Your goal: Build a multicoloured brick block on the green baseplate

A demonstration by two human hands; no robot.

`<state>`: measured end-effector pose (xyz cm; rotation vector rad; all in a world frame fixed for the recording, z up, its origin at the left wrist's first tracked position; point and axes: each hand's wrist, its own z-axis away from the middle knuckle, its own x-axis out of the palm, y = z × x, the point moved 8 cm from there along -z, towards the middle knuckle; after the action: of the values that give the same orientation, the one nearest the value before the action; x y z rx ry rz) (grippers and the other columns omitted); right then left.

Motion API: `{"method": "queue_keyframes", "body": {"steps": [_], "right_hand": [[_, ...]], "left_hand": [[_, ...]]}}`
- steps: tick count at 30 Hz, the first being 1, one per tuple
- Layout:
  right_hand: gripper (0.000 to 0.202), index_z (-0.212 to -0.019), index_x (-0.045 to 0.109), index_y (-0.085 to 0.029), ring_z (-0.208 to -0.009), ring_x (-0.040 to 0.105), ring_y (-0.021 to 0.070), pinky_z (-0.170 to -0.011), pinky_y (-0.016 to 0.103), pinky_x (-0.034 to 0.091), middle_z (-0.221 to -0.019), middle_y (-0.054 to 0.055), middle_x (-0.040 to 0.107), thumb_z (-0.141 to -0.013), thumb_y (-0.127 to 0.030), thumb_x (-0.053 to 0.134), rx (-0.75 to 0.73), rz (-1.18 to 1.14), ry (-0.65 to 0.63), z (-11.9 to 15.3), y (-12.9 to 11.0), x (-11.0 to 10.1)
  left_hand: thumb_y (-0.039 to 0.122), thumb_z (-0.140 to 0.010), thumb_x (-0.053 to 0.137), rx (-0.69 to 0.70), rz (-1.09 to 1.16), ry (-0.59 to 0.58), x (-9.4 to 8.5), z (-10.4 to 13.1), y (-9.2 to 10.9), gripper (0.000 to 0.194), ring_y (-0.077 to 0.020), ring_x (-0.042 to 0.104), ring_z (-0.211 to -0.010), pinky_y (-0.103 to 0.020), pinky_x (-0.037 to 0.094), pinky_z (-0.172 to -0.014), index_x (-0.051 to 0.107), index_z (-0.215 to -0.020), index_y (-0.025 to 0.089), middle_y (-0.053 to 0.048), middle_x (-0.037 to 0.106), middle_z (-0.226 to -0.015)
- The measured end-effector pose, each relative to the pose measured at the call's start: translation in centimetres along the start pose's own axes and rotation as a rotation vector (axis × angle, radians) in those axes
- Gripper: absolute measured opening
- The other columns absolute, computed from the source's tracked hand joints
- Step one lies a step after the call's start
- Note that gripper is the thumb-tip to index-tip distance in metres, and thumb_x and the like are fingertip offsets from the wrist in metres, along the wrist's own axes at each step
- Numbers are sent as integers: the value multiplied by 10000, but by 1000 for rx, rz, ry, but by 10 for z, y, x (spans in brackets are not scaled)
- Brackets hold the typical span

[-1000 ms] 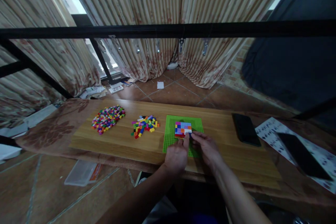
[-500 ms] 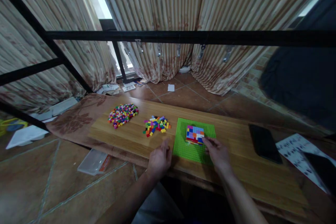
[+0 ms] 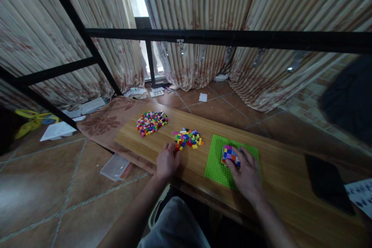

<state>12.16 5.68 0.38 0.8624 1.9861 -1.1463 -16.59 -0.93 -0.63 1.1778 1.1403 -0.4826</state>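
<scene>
A green baseplate (image 3: 213, 164) lies on the wooden board, with a small block of multicoloured bricks (image 3: 228, 152) on it. My right hand (image 3: 247, 170) is over the right part of this block, thumb at its near side and fingers across its far side, gripping it. Left of the plate is a small loose pile of bricks (image 3: 188, 138). At its near left edge my left hand (image 3: 168, 161) has its fingers curled together beside a red brick; whether a brick is between the fingertips is too small to tell.
A larger brick pile (image 3: 151, 122) sits farther left on the wooden board (image 3: 276, 186). A black phone-like slab (image 3: 328, 184) and a printed sheet (image 3: 362, 195) are at the right. A clear plastic box (image 3: 116, 167) is on the floor; a black bar crosses above.
The view has swung left. My left hand has moved to the small pile's near edge, its fingers now curled. My right hand has moved over the brick block, covering more of it.
</scene>
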Motion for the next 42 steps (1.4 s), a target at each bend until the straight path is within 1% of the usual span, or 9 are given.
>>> {"method": "queue_keyframes", "body": {"steps": [6,10,19,22,26,30,34,37,42], "right_hand": [[581,-1333,519,-220,-1293,407,324,-1044,523,368,-1401,144,422,-897,-585,398,59,5,-19,4,12,6],[595,-1325,524,-232,-1299,401,323,-1048,515,371,-1410,136,410,-885,-613,401,81,-9,-19,4,15,4],[555,-1328,520,-248,-1310,396,315,-1064,525,351,-1420,122,404,-878,-566,452,93,-74,-20,5,12,4],[546,-1293,547,-218,-1295,420,292,-1070,491,356,-1392,132,442,-867,-555,482,153,-158,46,5,15,-8],[485,-1215,600,-204,-1191,519,260,-1023,464,402,-1284,124,552,-861,-523,510,265,-282,228,13,32,-33],[446,-1123,647,-186,-1064,592,254,-928,455,462,-1173,120,623,-845,-516,533,377,-394,307,26,49,-43],[421,-1088,663,-183,-1028,608,250,-904,443,471,-1140,123,641,-844,-504,542,416,-459,303,35,51,-41],[399,-1075,669,-190,-1030,605,246,-922,443,462,-1135,121,640,-844,-490,544,413,-462,297,39,49,-41],[373,-1065,669,-193,-1013,609,243,-897,433,476,-1129,118,636,-841,-465,548,456,-487,295,46,58,-42]], "left_hand": [[327,-880,513,6,-50,-10,5,-3,3,336,-215,642,-937,-301,473,-729,544,-1199,225,-70,598,-1139],[271,-871,514,1,-29,-17,4,-8,-1,339,-201,642,-914,-294,473,-745,537,-1205,217,-75,592,-1141],[201,-892,453,34,-66,-50,3,-12,3,171,-196,638,-866,-290,465,-717,576,-1011,207,-60,599,-1042],[211,-902,449,39,-73,-48,1,-13,4,154,-207,641,-876,-297,469,-726,571,-994,192,-69,604,-1044],[201,-909,456,94,-32,-1,-7,-13,11,156,-206,642,-906,-289,476,-742,563,-1020,186,-74,613,-1082],[220,-917,474,219,67,13,-9,-1,46,175,-188,645,-891,-280,487,-753,566,-1066,204,-66,629,-1101],[211,-922,474,480,219,-111,8,27,111,177,-165,638,-908,-271,505,-794,583,-1062,224,-44,641,-1074],[199,-922,469,602,242,-166,26,41,149,191,-161,625,-942,-275,516,-818,590,-1065,234,-33,635,-1074],[184,-918,472,728,190,-147,49,40,184,187,-179,590,-1012,-315,512,-896,598,-1054,211,-47,608,-1111]]}}
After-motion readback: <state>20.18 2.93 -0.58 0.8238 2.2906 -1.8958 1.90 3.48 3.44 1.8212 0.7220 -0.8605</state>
